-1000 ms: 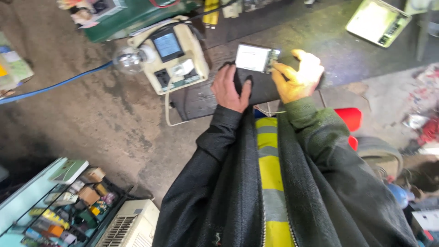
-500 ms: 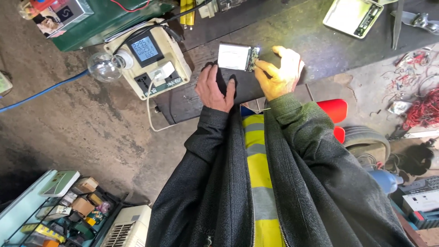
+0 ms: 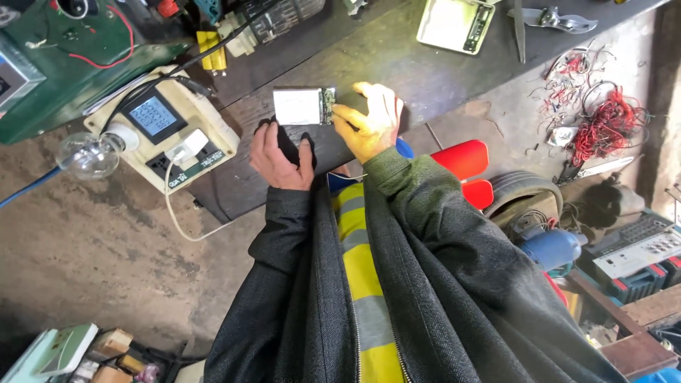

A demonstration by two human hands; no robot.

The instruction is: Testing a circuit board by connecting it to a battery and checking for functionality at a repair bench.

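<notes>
Blocking most of a small black object (image 3: 287, 145), the left hand (image 3: 278, 154) lies over it with fingers curled down around it, closed on it — what kind of thing it is cannot be made out, since only a dark strip shows between thumb and fingers. The right hand (image 3: 370, 124) rests just beside it, fingers half bent, its fingertips pinching the right end of a flat silver rectangular pack (image 3: 298, 106), where a narrow green circuit strip (image 3: 328, 105) runs along the edge. That pack lies flat on the dark wooden bench (image 3: 397, 53), touching the black object's far side.

Both sleeves and a yellow reflective vest (image 3: 358, 262) fill the lower middle and hide whatever lies beneath. A clear bulb (image 3: 86, 154) sits at the left end of a cream meter box with a blue screen (image 3: 163, 128), near the left hand. Bare board lies beyond the pack, up to a flat white device (image 3: 454, 25) cut by the top edge. To the right, past the bench's edge, a tangle of red wires (image 3: 606, 124) lies well apart from the hands.
</notes>
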